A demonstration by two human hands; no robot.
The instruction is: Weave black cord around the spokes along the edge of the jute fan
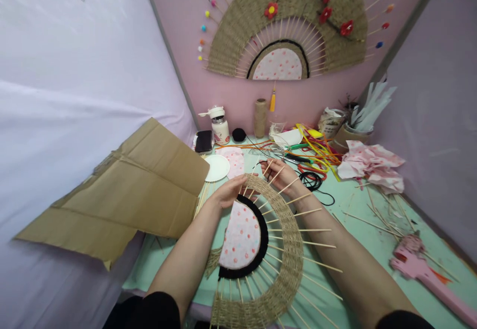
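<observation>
A half-round fan frame of thin sticks with a woven straw band (294,249) lies tilted between my forearms. Its centre is a pink-dotted white half circle (241,234) edged by a thick black band (264,229). My left hand (231,191) is closed round the upper end of the woven band. Close by on the right, my right hand (281,174) has its fingers bent at the upper stick tips, with a thin black cord (263,162) at its fingertips.
Cardboard (160,180) leans at the left. Behind stand a white bottle (220,129) and a twine spool (261,118). Black cord (312,181), crumpled cloth (370,165) and a pink glue gun (417,267) lie right. A finished fan (223,45) hangs on the wall.
</observation>
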